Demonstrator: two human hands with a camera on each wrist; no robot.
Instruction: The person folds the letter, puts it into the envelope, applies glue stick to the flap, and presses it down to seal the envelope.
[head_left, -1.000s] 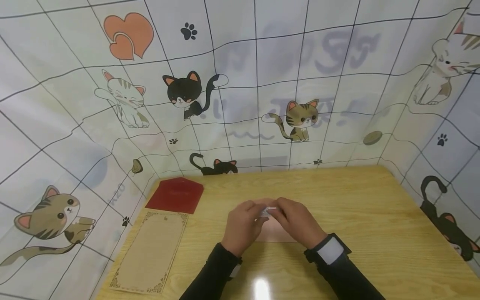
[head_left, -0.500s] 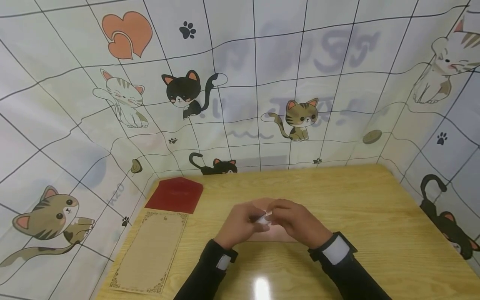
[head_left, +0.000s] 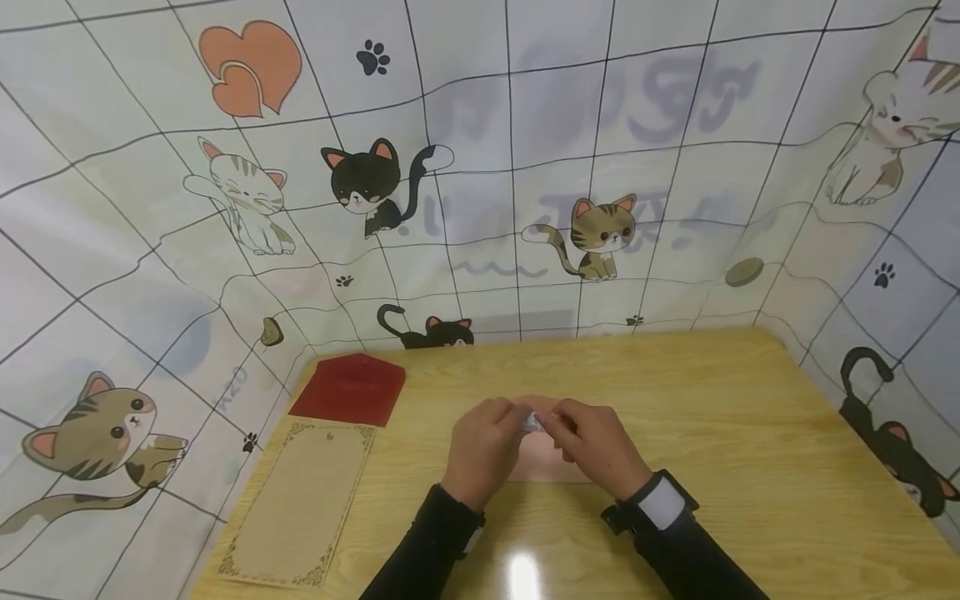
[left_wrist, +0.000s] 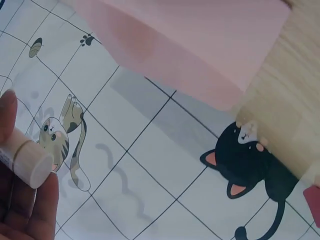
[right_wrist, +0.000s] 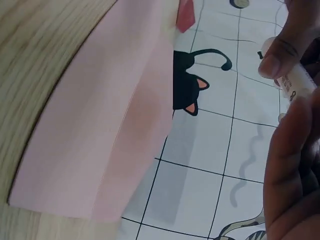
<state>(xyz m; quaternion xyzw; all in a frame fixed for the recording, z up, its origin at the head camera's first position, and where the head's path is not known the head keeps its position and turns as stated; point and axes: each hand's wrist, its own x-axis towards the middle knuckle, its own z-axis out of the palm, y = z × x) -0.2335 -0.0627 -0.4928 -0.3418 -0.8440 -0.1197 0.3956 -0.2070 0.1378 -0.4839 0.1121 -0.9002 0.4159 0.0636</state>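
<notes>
1. Held up at the centre of the head view, between left hand (head_left: 482, 450) and right hand (head_left: 600, 442): a small white tube (head_left: 531, 423), perhaps a glue stick. Seen there against the pink envelope (head_left: 542, 462), yet apart from it in both wrist views.
2. With the left hand, gripping the white tube between bent fingers and thumb; almost closed, with no more gap than the tube fills. Visible at the left edge of the left wrist view, with a seam ringing the tube near its blunt end.
3. With the right hand, pinching the same tube, thumb pressed along its side, fingers curled beneath. Visible at the right edge of the right wrist view, with small print along the barrel. Impossible to tell from here whether capped or part-opened.
4. Likely to handle as light, stiff and smooth, a little slippery if twisted with dry fingertips; probably not fragile. Best held firmly round the printed barrel with one hand, and by the end beyond the seam with the other, pulling or turning in line to avoid a sudden slip.
5. Lying flat on the counter (head_left: 697, 417), below centre in the head view: the pink envelope, creased lengthwise. Probably thin and easily bent; best steadied by pressing flat near an edge.
6. At left of the head view, well apart from both hands: a red envelope (head_left: 348, 390) and, below it, a tan sheet (head_left: 298, 500) with an ornate border.
</notes>
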